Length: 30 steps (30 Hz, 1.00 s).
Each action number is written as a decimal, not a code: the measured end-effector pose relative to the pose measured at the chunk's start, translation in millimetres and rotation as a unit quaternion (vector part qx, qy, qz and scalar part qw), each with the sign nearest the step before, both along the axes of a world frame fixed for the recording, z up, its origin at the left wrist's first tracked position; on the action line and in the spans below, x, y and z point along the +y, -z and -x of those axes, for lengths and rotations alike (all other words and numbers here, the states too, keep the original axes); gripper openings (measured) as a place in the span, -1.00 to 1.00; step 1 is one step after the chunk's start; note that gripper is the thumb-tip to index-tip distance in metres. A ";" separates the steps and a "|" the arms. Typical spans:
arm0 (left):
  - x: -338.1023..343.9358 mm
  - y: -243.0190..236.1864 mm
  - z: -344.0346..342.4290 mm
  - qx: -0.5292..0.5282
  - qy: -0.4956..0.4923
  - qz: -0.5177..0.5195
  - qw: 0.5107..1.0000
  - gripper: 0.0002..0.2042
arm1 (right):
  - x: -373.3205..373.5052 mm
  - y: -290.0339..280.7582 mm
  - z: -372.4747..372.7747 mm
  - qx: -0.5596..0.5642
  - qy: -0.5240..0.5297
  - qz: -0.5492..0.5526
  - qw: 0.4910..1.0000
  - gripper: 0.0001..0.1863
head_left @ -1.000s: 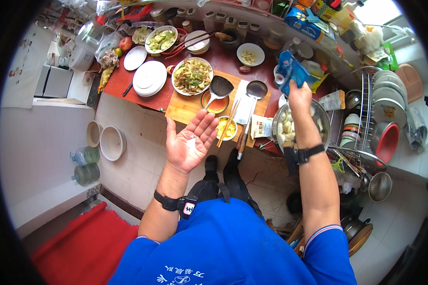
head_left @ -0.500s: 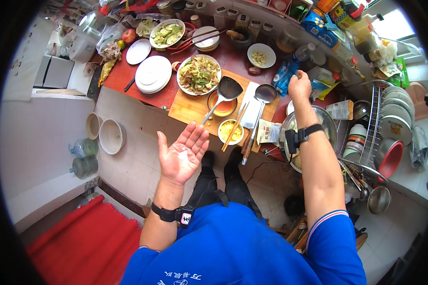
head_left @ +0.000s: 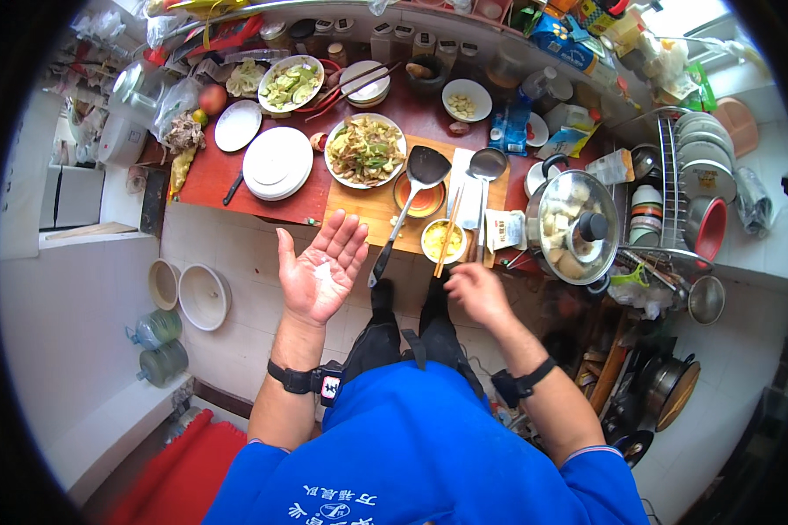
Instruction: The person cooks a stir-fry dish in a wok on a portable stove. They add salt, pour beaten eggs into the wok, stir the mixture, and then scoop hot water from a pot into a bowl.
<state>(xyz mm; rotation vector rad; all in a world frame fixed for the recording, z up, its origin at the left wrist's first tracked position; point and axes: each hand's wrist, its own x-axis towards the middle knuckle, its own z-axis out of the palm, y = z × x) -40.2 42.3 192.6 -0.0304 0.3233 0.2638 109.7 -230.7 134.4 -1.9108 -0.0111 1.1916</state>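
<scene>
My left hand (head_left: pixel 317 276) is palm up with its fingers stretched out, and a small patch of white stuff (head_left: pixel 324 273) lies on the palm. My right hand (head_left: pixel 480 295), somewhat blurred, has its fingers bent at the lower end of the ladle (head_left: pixel 488 164); whether they touch its handle I cannot tell. Between the hands stands a bowl of yellow food (head_left: pixel 443 242), with wooden chopsticks (head_left: pixel 449 229) across it. A spatula (head_left: pixel 428 164) rests over a striped bowl (head_left: pixel 420 198) on the cutting board (head_left: pixel 376 229). A small packet (head_left: pixel 505 229) lies near my right hand.
A lidded glass-topped pot (head_left: pixel 578 227) stands at the right, beside a dish rack (head_left: pixel 670 175). Plates of cooked food (head_left: pixel 365 150) and sliced greens (head_left: pixel 291 84), stacked white plates (head_left: pixel 277 164) and a bowl of garlic (head_left: pixel 466 101) fill the red table (head_left: pixel 203 179).
My right hand has come from the table's far right back toward me, down to the ladle's handle end. The pot is now in full view. My left hand still lies flat, palm up.
</scene>
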 end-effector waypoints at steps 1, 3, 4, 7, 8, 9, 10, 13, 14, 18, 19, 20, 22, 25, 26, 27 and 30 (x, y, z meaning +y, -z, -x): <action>5.6 -1.6 4.4 0.010 0.004 -0.004 1.000 -0.09 | 13.4 12.4 21.7 0.073 0.013 -0.005 0.997 -0.73; 13.3 -4.9 15.3 0.018 0.006 -0.009 1.000 -0.09 | 46.0 40.5 52.6 0.172 0.039 0.009 0.984 -0.59; 17.1 -6.0 20.1 0.029 0.006 -0.017 0.999 -0.09 | 63.8 55.1 61.6 0.190 0.045 0.020 0.980 -0.50; 23.8 -7.7 36.0 0.030 0.013 -0.021 0.999 -0.08 | 100.4 91.9 71.0 0.151 0.059 0.072 0.984 -0.13; 25.3 -7.7 41.2 0.034 0.013 -0.023 0.999 -0.08 | 108.0 102.2 70.9 0.145 0.083 0.048 0.985 -0.12; 26.0 -7.0 45.5 0.034 0.013 -0.020 0.999 -0.08 | 114.6 112.1 69.8 0.143 0.105 0.036 0.984 -0.11; 26.9 -5.5 48.7 0.044 0.012 -0.026 0.999 -0.10 | 119.8 121.2 67.5 0.135 0.128 0.038 0.982 -0.10; 26.3 -1.3 55.0 0.055 0.013 -0.023 0.998 -0.11 | 124.5 140.7 59.5 0.170 0.185 -0.045 0.967 -0.42; 25.8 0.5 54.8 0.055 0.014 -0.013 0.998 -0.09 | 125.5 144.1 55.0 0.191 0.207 -0.051 0.958 -0.48; 22.6 6.2 47.5 0.054 0.020 0.002 0.998 -0.07 | 124.7 132.5 41.1 0.081 0.119 0.054 0.988 -0.54; 22.5 6.6 44.8 0.047 0.021 0.003 0.999 -0.07 | 122.9 122.9 39.6 -0.034 0.055 0.071 0.995 -0.53; 21.7 6.4 42.2 0.045 0.023 0.004 0.999 -0.07 | 117.8 110.9 40.0 -0.150 -0.005 0.121 0.981 -0.52; 17.3 4.7 35.1 0.044 0.030 0.003 0.999 -0.09 | 105.0 84.0 30.6 -0.234 -0.054 0.150 0.959 -0.48; 8.1 -1.3 12.6 0.033 0.052 -0.004 0.998 -0.13 | 89.0 52.0 -42.4 -0.198 -0.005 0.105 0.975 -0.49; -0.3 -2.0 -0.5 0.023 0.065 -0.002 0.998 -0.12 | 89.1 45.3 -80.3 -0.212 0.023 0.101 0.972 -0.53; -12.0 -3.0 -14.0 0.013 0.089 0.015 0.996 -0.10 | 89.0 38.1 -122.4 -0.262 0.055 0.072 0.961 -0.58; -55.4 -0.6 -61.6 -0.100 0.166 0.071 0.978 -0.02 | 82.2 13.6 -240.7 -0.264 0.135 0.051 0.954 -0.71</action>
